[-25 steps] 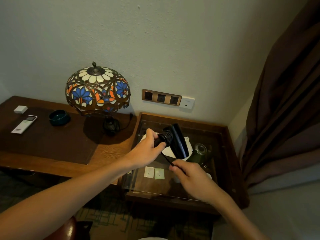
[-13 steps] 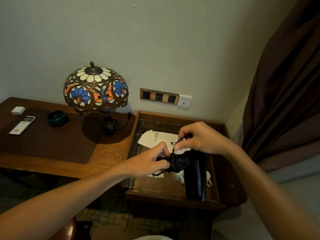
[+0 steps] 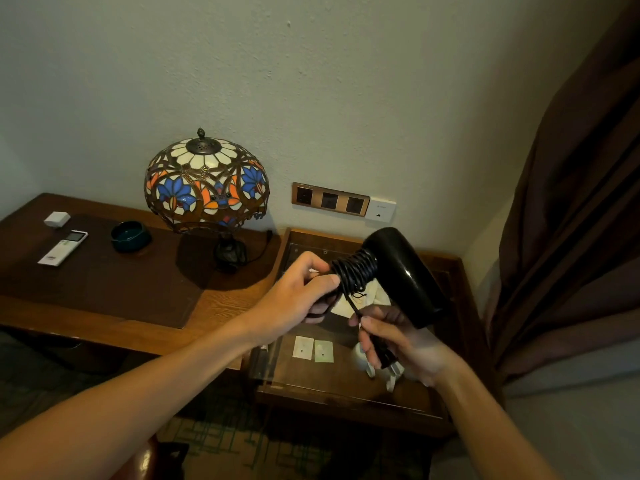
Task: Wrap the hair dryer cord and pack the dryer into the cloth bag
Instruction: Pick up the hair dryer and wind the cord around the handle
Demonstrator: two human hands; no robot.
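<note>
The left hand (image 3: pixel 294 299) grips the hair dryer (image 3: pixel 398 271) by its cord-wrapped handle. The right hand (image 3: pixel 398 341) pinches the plug (image 3: pixel 384 355). The rigid body probably suits handle grips; the springy cord (image 3: pixel 353 271) may unwind.

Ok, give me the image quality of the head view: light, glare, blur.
Head view: dim, warm light; a small highlight on the hair dryer; lamp unlit, shadow below it; left hand and right hand slightly soft; edges bent by the wide lens.
</note>
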